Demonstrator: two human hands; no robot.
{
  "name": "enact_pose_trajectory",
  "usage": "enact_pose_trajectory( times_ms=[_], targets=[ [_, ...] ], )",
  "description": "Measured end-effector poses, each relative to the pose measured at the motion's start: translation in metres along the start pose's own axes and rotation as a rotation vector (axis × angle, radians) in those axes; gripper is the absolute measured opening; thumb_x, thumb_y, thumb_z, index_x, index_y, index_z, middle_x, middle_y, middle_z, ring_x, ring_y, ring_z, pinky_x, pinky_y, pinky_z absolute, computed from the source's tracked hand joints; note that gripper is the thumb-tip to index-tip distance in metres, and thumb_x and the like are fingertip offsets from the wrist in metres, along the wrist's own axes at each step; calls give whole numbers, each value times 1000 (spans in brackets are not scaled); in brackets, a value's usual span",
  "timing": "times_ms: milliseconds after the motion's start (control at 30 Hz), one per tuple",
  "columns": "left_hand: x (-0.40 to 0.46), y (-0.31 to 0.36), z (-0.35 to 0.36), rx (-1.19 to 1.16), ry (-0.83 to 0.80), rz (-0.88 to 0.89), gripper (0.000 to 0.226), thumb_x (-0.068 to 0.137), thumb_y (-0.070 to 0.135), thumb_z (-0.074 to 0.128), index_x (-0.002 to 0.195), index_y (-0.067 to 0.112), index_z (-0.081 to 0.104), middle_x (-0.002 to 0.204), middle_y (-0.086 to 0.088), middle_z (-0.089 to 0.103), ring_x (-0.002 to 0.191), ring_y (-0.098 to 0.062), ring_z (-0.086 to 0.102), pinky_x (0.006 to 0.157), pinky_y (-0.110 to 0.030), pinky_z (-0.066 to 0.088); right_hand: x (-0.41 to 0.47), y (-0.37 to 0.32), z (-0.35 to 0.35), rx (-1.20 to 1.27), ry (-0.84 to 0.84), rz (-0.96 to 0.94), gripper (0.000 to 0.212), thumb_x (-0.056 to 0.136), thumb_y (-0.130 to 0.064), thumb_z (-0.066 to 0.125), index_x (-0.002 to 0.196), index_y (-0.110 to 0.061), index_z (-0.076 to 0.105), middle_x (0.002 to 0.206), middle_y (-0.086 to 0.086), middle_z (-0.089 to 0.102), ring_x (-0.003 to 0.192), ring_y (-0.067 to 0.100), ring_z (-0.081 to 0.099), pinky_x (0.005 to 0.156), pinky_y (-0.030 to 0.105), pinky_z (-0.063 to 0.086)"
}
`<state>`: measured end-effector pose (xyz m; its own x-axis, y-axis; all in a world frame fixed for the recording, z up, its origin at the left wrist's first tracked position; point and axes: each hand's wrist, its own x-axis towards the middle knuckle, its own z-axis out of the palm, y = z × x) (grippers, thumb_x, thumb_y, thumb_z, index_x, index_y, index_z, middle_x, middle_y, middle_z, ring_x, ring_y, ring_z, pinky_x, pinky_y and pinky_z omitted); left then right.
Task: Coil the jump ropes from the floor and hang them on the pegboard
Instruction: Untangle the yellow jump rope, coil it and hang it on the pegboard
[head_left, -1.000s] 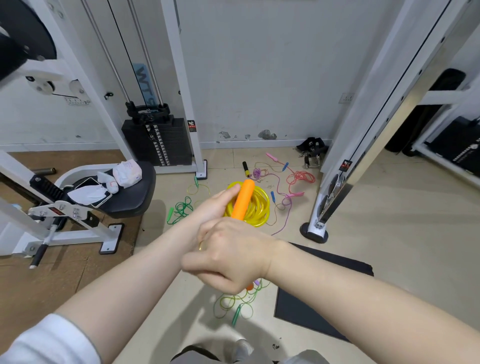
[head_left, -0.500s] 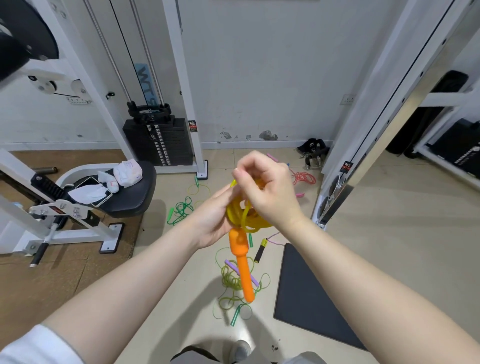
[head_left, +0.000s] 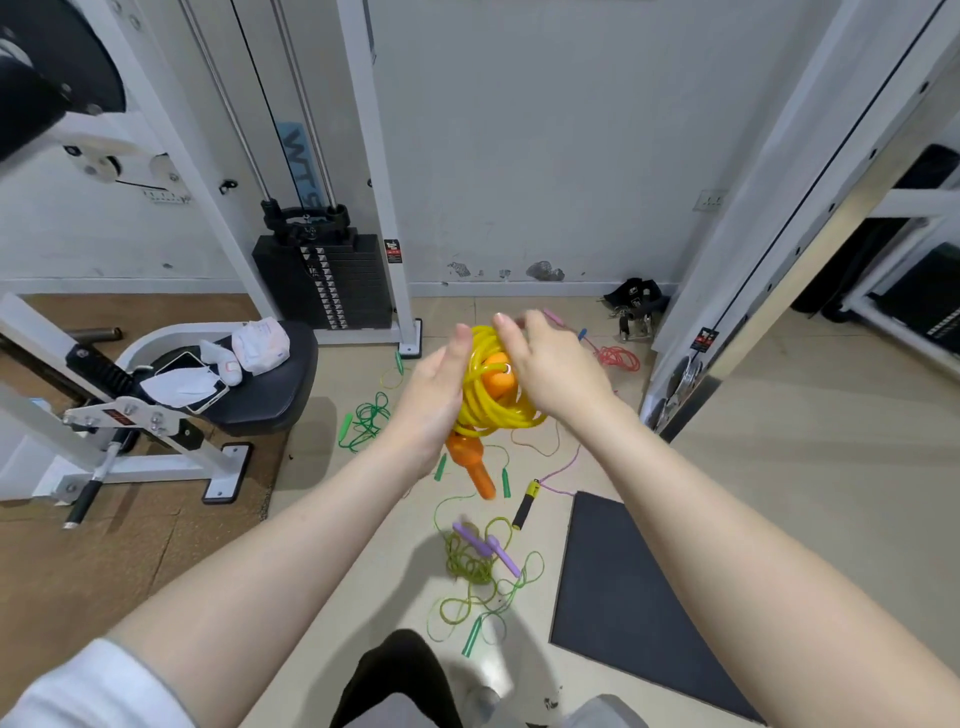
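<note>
A yellow jump rope (head_left: 488, 415) is wound into a tight coil and held up in front of me over the floor. My left hand (head_left: 434, 402) holds the coil's left side, thumb pointing up along it. My right hand (head_left: 553, 371) grips the coil's right side, its fingers curled over the top. One orange handle (head_left: 470, 465) hangs down below the coil. The other orange handle (head_left: 497, 381) sits inside the loops. No pegboard is in view.
Loose ropes lie on the floor: a green one (head_left: 368, 418), a red one (head_left: 618, 358), a light green one with purple handles (head_left: 480, 558), a yellow-and-black handle (head_left: 524, 504). A black mat (head_left: 623, 597) lies right, a bench (head_left: 260, 384) left, machine frames on both sides.
The orange handle that stood upright has swung down below the coil. My right hand rose from below to the coil's top, then slid to its right side.
</note>
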<state>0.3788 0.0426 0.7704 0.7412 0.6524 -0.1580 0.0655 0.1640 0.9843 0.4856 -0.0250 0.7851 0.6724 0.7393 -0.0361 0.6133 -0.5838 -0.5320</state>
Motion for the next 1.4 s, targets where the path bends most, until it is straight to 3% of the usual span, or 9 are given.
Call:
enact_pose_trajectory(
  times_ms=[100,200,300,533,633,767,933,1267,1400],
  targets=[
    [16,2,-15,260,-152,84,41,68,54,72,95,25,62,79,4,67,69,-14,64,52,-31,52,14,7,2,153,-109,-55,45,99,-46,25,83,-13,52,101,19,64,97,31,58,81,36,40],
    [46,11,-26,251,-203,109,24,70,36,68,91,25,63,79,9,68,72,-7,64,70,-26,53,35,4,-9,472,-274,-54,49,99,-43,30,96,-10,66,96,4,68,83,13,62,85,26,52],
    [83,24,-37,267,-239,144,22,74,34,67,94,26,64,81,10,69,76,-6,64,78,-26,53,68,2,-23,630,-421,-52,37,97,-43,39,110,-19,63,90,-1,67,70,9,62,64,24,51],
    [200,51,-63,764,-7,255,27,89,24,58,111,9,54,103,-10,65,96,-25,60,82,-31,45,175,-28,-22,527,-293,-78,25,93,-35,52,100,-12,57,82,6,60,65,20,58,54,32,48],
    [259,69,-84,788,-15,271,26,91,25,55,109,7,50,98,-8,60,92,-24,57,71,-28,39,230,-43,-16,519,-181,-118,28,89,-31,59,103,-7,56,90,7,61,75,19,58,65,31,47],
    [326,103,-114,570,-263,262,16,91,30,56,100,17,58,84,9,65,84,-11,61,75,-25,48,307,-61,-17,603,-90,-59,52,86,-35,63,132,-18,46,135,4,49,119,19,51,102,35,43],
    [395,133,-140,319,-461,238,19,82,36,56,96,25,61,81,12,68,81,-2,63,76,-18,51,372,-82,-20,921,-337,-55,28,92,-32,53,111,-12,63,113,17,65,104,30,63,96,46,47],
    [485,135,-151,430,-449,145,23,86,25,63,104,13,56,89,1,65,80,-7,61,71,-18,50,452,-89,-29,623,-97,133,17,89,-19,60,97,-5,59,87,12,60,79,21,57,68,27,46],
    [515,137,-137,264,-401,142,6,90,21,56,96,17,56,81,2,63,73,-10,60,68,-22,50,480,-101,-27,-84,226,58,13,90,-23,51,91,-10,52,102,18,58,97,32,55,72,34,41]
  ],
)
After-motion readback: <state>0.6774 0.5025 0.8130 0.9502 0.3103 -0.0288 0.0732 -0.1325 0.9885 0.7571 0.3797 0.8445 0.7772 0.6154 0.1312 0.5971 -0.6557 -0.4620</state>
